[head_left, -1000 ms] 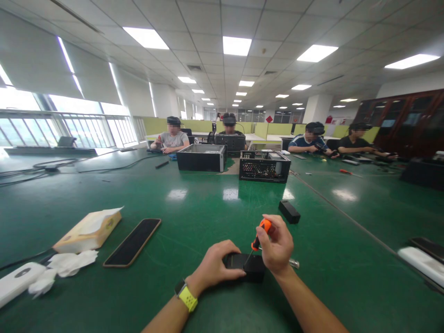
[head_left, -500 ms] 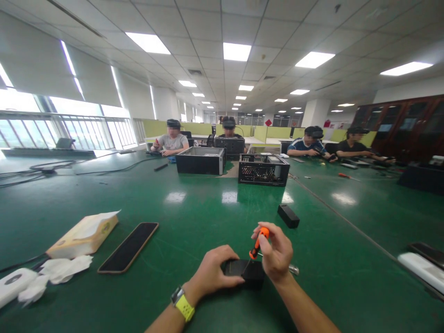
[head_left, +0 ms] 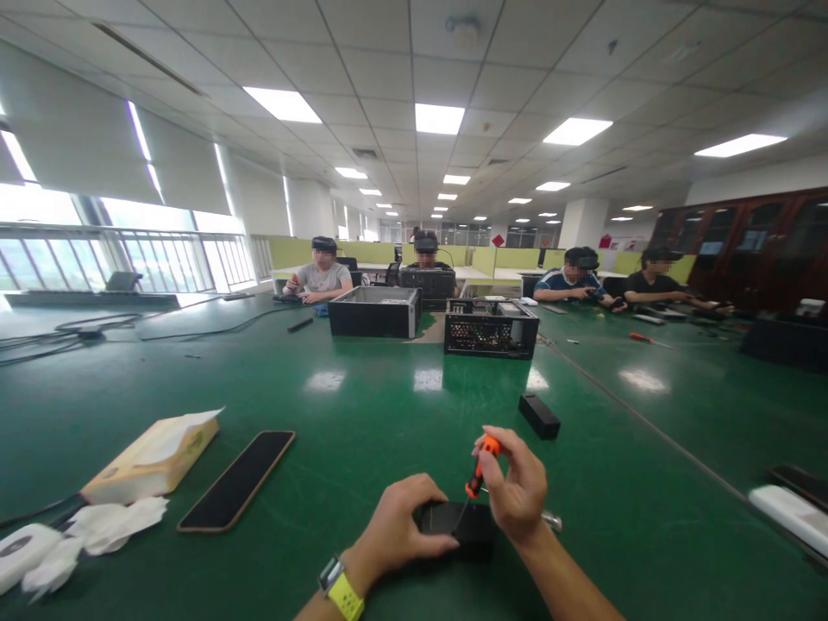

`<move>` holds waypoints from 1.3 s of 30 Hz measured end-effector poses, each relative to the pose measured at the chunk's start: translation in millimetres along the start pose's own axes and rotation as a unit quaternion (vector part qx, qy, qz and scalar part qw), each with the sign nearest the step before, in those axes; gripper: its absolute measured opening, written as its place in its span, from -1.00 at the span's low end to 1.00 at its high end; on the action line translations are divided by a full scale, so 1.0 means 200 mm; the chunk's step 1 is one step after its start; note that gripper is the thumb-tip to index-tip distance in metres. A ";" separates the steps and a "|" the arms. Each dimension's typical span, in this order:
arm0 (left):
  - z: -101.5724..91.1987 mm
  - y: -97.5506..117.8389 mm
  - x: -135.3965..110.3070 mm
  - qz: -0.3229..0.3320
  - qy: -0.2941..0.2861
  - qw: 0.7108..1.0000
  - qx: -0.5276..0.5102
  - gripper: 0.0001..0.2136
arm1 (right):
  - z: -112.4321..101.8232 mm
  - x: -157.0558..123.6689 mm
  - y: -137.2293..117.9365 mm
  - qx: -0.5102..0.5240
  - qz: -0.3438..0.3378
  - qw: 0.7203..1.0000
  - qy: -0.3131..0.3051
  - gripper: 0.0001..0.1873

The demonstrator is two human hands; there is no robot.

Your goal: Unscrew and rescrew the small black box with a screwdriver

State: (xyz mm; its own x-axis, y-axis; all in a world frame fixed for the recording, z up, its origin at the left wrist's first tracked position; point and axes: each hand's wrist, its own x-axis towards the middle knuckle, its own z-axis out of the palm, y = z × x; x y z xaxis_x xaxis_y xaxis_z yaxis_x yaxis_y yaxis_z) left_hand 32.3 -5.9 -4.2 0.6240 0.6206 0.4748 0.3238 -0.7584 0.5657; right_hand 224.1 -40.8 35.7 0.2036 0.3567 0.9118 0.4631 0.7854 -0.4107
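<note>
My left hand (head_left: 406, 524), with a yellow-strapped watch (head_left: 341, 589) at the wrist, grips the left end of a small black box (head_left: 475, 530) on the green table. Thumb and fingers lie on opposite sides of it. My right hand (head_left: 517, 483) is closed round the orange and black handle of a screwdriver (head_left: 482, 466). Its shaft slants down to the top of the box, near my left thumb; the exact contact of the tip is too small to make out. A shiny metal piece (head_left: 552, 521) shows just behind my right wrist, partly hidden.
A second black box (head_left: 539, 416) lies beyond my right hand. To the left are a phone (head_left: 238, 481), a tissue pack (head_left: 155, 453) and crumpled tissues (head_left: 116, 524). Two computer cases (head_left: 373, 312) stand further back. A white power strip (head_left: 793, 516) lies at right. Several people sit across the table.
The whole view has shifted, so the table and hands appear slightly lower. My left hand stays on the box, and the screwdriver remains in my right hand, its handle slightly more upright.
</note>
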 end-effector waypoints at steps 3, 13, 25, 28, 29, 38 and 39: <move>0.00 0.00 0.00 -0.003 -0.001 1.000 0.006 -0.62 | 0.00 0.02 0.02 -0.014 -0.018 0.999 0.037 -0.72; 0.00 0.00 0.00 -0.002 -0.001 1.000 0.014 -0.61 | -0.02 0.02 -0.01 0.011 -0.019 1.000 -0.022 -0.59; 0.01 0.00 0.02 0.019 0.019 0.995 0.093 -0.59 | -0.02 0.02 -0.02 -0.002 -0.033 0.999 -0.025 -0.51; 0.00 0.00 0.02 0.026 0.019 0.994 0.101 -0.58 | -0.01 0.02 -0.02 -0.015 -0.051 0.998 -0.014 -0.56; 0.00 0.00 0.02 0.027 0.018 0.994 0.102 -0.57 | -0.01 0.02 -0.02 -0.024 -0.059 0.998 -0.004 -0.54; 0.02 -0.02 0.02 0.030 0.033 0.993 0.108 -0.58 | -0.01 0.03 -0.03 -0.007 -0.033 0.999 -0.018 -0.60; 0.02 -0.02 0.02 0.029 0.034 0.993 0.108 -0.58 | -0.01 0.03 -0.03 -0.013 -0.039 0.999 -0.010 -0.61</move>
State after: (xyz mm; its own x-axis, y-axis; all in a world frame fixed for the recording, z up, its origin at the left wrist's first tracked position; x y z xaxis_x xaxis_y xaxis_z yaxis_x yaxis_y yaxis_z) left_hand 35.5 -1.8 -7.2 0.5998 0.5804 0.5508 0.4382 -0.8142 0.3807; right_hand 223.9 -43.7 42.6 0.1492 0.3054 0.9405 0.4994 0.7976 -0.3382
